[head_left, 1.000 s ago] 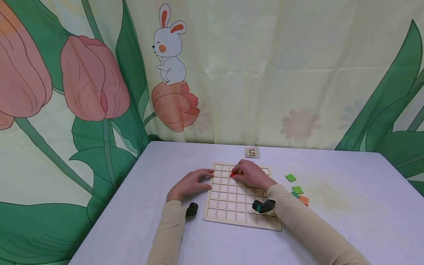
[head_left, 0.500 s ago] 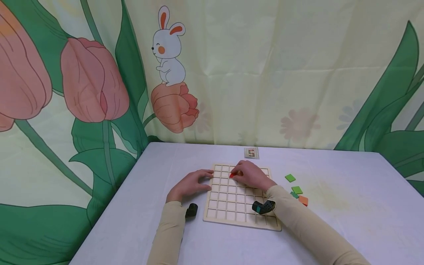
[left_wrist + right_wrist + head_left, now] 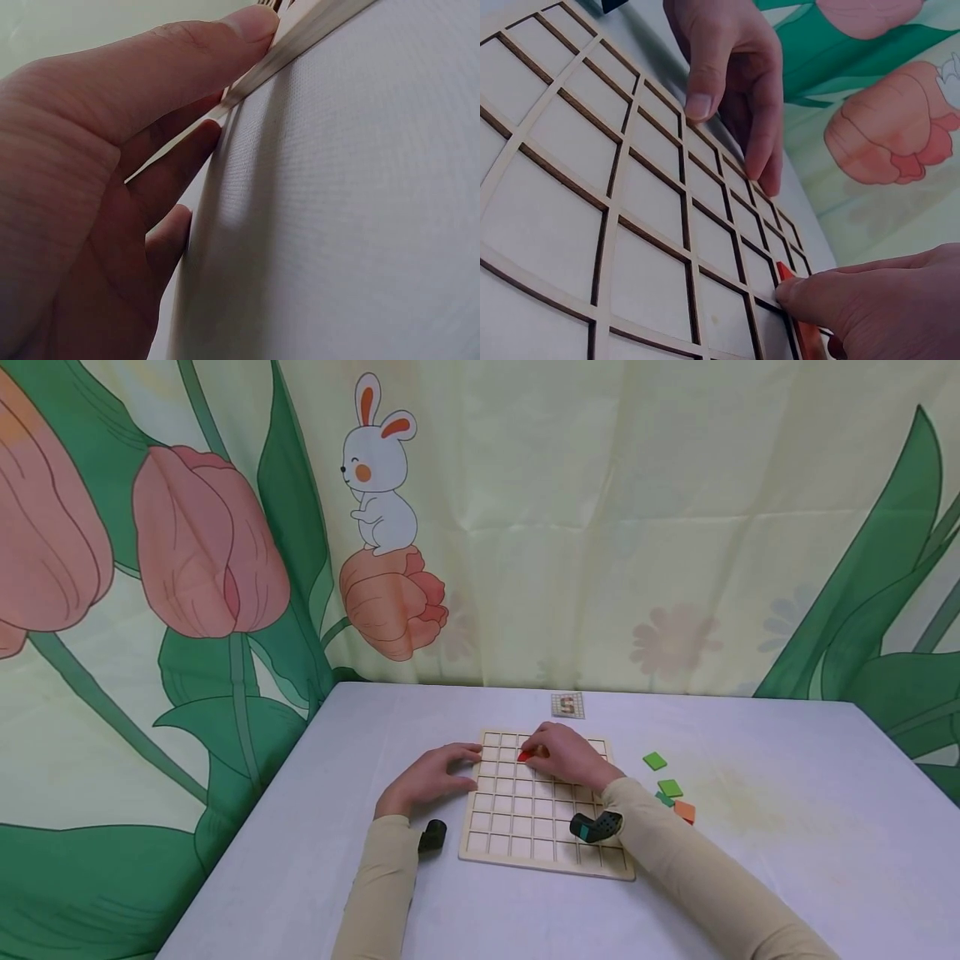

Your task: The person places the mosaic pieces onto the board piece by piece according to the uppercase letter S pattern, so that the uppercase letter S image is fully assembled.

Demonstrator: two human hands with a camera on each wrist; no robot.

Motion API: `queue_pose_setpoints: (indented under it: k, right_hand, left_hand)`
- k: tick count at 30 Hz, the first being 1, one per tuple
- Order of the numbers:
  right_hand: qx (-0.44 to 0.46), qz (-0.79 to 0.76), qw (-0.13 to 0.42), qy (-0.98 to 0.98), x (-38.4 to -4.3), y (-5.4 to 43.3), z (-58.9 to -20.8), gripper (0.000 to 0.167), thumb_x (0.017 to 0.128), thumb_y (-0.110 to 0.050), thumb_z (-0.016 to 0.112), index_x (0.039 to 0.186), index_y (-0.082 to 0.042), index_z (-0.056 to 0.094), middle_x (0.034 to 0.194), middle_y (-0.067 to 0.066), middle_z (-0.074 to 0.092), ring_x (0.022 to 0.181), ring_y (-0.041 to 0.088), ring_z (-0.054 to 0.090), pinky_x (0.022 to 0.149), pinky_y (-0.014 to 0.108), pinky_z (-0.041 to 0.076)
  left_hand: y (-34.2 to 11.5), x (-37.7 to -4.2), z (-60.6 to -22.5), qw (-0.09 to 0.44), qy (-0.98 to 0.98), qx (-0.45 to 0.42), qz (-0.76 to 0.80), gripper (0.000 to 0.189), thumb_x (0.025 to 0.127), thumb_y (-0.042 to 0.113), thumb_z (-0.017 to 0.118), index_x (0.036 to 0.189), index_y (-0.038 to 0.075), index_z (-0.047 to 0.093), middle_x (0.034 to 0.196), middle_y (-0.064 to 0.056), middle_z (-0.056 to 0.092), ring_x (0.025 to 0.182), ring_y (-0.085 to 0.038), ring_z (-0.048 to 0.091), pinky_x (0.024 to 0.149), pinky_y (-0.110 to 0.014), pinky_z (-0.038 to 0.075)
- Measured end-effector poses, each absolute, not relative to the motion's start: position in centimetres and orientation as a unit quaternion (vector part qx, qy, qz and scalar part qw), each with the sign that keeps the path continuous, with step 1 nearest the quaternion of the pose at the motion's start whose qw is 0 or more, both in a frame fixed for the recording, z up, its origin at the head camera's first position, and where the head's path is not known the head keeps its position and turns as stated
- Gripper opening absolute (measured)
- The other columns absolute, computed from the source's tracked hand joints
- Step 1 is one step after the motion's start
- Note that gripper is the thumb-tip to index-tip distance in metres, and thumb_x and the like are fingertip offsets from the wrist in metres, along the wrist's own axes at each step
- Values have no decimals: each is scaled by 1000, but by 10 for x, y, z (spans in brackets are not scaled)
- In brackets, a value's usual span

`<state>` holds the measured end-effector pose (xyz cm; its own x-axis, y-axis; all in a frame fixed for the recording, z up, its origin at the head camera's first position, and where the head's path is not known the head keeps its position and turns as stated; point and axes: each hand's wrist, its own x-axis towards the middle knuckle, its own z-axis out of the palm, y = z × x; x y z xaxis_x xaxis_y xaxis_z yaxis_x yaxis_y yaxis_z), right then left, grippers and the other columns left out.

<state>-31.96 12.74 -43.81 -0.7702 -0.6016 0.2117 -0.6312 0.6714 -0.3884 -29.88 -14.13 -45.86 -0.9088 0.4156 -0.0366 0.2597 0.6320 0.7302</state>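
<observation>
A square wooden grid board (image 3: pixel 522 788) lies on the white table, its cells divided by thin raised strips. My right hand (image 3: pixel 567 753) pinches a small red tile (image 3: pixel 522 757) between thumb and fingers over the board's far part. The right wrist view has that red tile (image 3: pixel 808 339) tilted on edge at a cell near the board's far end. At the left edge of the board, my left hand (image 3: pixel 431 774) has its fingers loosely extended. In the left wrist view the thumb of this left hand (image 3: pixel 112 135) lies against the wooden rim.
Behind the board lies a small card (image 3: pixel 567 705) with a gridded picture. To the right, loose on the table, are two light green tiles, one farther back (image 3: pixel 655 762) and one nearer (image 3: pixel 670 788), a dark green tile (image 3: pixel 664 798) and an orange tile (image 3: pixel 684 811) beside my right sleeve.
The head view has shifted very slightly. Both hands stay in nearly the same place on the board, and the red tile remains pinched in the right hand.
</observation>
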Motion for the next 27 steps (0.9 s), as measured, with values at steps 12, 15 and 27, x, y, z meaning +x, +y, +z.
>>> queue_pose_setpoints:
  k: [12,15,27]
  right_hand:
    - [283,304,27,-909,-307,146,-434,21,92,-13,68,110,-3,69,97,2,65,88,17,60,78,35,53]
    - [258,311,20,-914,-301,156,-431,16,92,-15,68,105,-7,70,94,-1,65,85,14,59,77,33,52]
    - [189,304,11,-934,-272,207,-429,25,92,-19,68,114,-6,69,104,2,67,93,19,62,84,41,55]
  left_hand:
    - [-138,-297,-457,103,896,190,388,44,84,20,78,126,14,65,144,8,50,139,-17,38,114,-40,31]
    - [-138,-297,-457,100,896,191,388,44,84,20,78,126,13,65,144,8,50,139,-17,38,114,-40,32]
    - [-140,-297,-455,100,896,190,388,44,84,20,78,125,12,65,144,6,50,139,-19,38,114,-41,31]
